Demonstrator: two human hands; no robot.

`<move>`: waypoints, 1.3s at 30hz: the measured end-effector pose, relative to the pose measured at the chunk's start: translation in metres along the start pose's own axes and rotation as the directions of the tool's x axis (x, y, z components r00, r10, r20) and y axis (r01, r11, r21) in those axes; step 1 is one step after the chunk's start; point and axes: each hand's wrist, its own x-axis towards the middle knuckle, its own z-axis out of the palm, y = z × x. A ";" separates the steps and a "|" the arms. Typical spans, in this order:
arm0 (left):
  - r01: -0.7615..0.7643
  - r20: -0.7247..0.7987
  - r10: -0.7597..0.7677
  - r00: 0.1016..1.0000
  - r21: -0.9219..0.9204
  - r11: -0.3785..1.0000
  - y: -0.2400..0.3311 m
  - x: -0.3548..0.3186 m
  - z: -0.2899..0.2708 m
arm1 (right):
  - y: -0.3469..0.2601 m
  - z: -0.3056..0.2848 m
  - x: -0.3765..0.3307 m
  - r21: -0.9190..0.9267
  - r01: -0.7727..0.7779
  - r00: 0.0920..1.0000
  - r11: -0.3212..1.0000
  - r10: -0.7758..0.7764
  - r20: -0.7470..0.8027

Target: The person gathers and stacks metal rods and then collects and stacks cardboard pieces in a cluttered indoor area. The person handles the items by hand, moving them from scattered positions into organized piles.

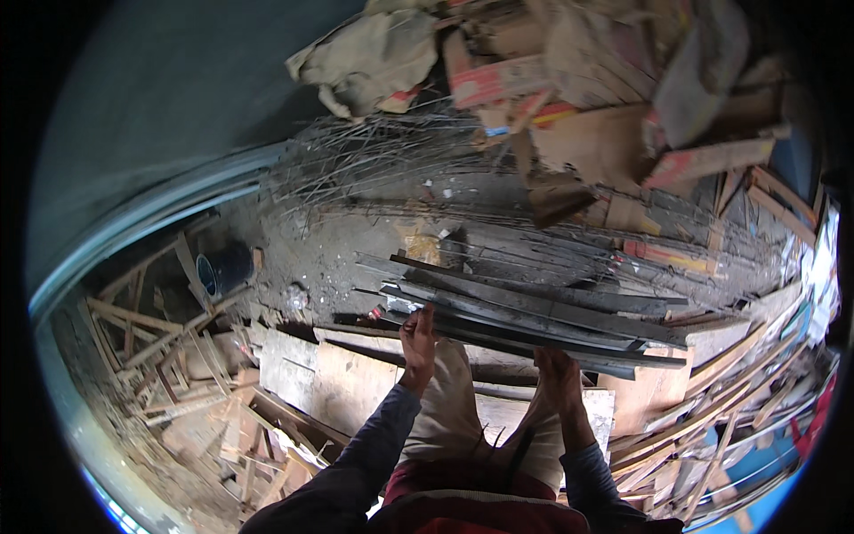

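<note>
A bundle of long grey strips [534,307], which look like metal channels, lies crosswise in front of my legs. Along its near side runs a dark long strip [623,356]. My left hand [418,343] is closed at this strip toward its left end, fingertips bent up over the edge. Further right, my right hand [559,374] has its fingers curled around the near edge of the same strip. The undersides of both grips are hidden. Beneath the strips and beside my knees lie pale wooden boards [342,374].
Thin metal rods [374,156] lie tangled on the floor beyond the strips. Torn cardboard [596,147] is heaped at the far right. A dark bucket [224,270] lies at left near broken wooden frames [169,334]. Long wooden battens [729,400] are piled at right.
</note>
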 end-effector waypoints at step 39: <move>-0.356 0.692 -0.250 0.677 0.605 0.712 -0.109 0.184 -0.082 | 0.177 0.184 0.110 -0.454 0.124 0.977 0.882 -0.030 0.209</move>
